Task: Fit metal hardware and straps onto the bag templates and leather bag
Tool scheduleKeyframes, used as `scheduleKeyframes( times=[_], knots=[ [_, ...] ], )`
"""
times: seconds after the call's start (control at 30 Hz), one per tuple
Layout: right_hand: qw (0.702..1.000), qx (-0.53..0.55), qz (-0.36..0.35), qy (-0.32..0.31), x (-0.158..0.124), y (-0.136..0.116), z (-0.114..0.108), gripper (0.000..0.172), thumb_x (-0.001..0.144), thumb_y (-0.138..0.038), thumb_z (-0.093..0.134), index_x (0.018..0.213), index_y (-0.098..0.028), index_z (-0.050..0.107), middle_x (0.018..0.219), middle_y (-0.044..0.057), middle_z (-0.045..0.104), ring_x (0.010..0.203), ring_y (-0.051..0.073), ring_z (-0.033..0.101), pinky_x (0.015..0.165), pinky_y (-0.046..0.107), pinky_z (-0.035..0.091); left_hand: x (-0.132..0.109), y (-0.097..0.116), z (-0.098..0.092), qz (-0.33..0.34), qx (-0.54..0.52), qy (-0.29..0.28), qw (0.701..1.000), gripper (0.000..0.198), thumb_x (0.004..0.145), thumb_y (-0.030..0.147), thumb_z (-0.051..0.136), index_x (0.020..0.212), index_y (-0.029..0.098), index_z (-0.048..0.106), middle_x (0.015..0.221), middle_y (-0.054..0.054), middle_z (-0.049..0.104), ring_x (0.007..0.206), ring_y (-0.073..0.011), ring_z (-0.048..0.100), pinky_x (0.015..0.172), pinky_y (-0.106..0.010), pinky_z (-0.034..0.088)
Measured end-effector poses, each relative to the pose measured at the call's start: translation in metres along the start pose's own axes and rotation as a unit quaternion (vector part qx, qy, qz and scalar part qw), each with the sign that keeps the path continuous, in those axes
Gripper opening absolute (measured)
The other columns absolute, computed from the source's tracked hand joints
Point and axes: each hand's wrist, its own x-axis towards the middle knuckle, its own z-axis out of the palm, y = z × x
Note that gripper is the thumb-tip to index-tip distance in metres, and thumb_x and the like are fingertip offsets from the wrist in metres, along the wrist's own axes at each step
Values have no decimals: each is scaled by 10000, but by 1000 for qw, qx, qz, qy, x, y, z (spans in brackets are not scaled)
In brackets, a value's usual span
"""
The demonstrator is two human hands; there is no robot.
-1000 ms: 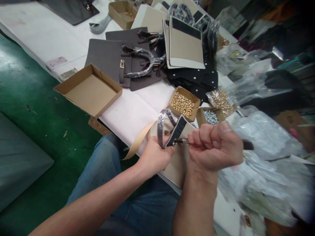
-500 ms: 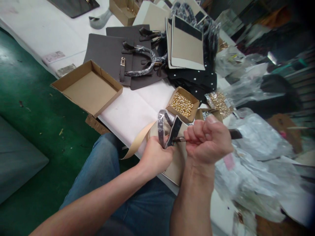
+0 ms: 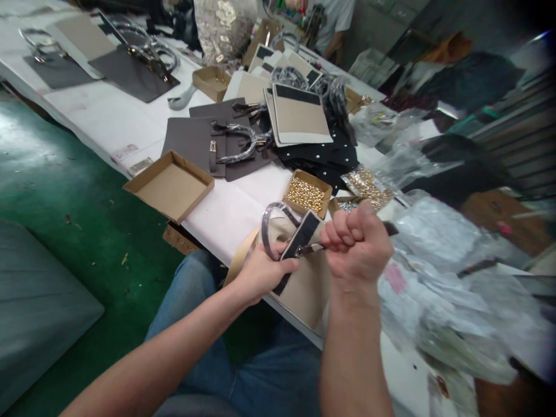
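My left hand [image 3: 260,272] is closed around a beige bag panel [image 3: 304,284] with a black strap tab [image 3: 299,237] and a plastic-wrapped handle [image 3: 269,223], held over the table's near edge. My right hand [image 3: 356,249] is a fist around a dark-handled tool [image 3: 388,229]; its metal tip [image 3: 310,250] presses against the black tab. A small cardboard box of gold studs [image 3: 306,194] sits just beyond my hands, with a bag of gold studs [image 3: 367,184] and a box of silver ones [image 3: 347,204] beside it.
An empty cardboard tray [image 3: 171,185] overhangs the white table [image 3: 234,202] at left. Grey bag panels with wrapped handles [image 3: 217,142] and stacked beige panels [image 3: 299,116] lie further back. Crumpled plastic bags [image 3: 438,231] pile up at right. Green floor [image 3: 65,191] is at left. Another person [image 3: 332,23] stands far back.
The view has tilted up, showing more of the far table and another person. Both hands keep their grips; the right fist and tool have shifted slightly left against the tab.
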Motion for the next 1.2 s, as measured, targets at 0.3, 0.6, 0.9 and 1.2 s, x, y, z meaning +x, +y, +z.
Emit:
scheduleKeyframes(
  times=[0.3,0.6,0.9,1.2],
  knots=[
    [828,-523,-170,-104,-54,-87,-64,730,768,-535,1075,1412,-304,818,1333,107,819,1159,323,764,878,422,655,-69,30,15,143,85,-90,982,265,991,233,773,1233,191,873,1171,-75,872,1181,-284,787,1070,-396,630],
    [881,-434,-137,-133,-125,-126,-96,278,822,-457,1029,910,-280,833,1053,116,879,973,339,849,846,415,680,-147,41,26,354,382,-93,848,1004,961,90,705,1865,248,297,1439,-156,831,1224,-344,851,1028,-456,714],
    [902,-385,-192,-23,-204,-123,-98,253,799,-271,996,986,-354,846,1032,89,909,905,399,884,846,555,735,-178,48,25,500,440,-59,744,921,1042,24,515,1882,138,152,1489,-211,795,1346,-290,814,1159,-487,689],
    [905,-383,-185,-1,-213,-129,-88,288,751,-267,994,965,-370,831,1020,85,907,897,445,883,818,603,763,-183,51,21,492,406,-29,769,946,957,21,577,1845,212,314,1377,-138,853,1220,-292,861,1048,-474,737]
  ],
)
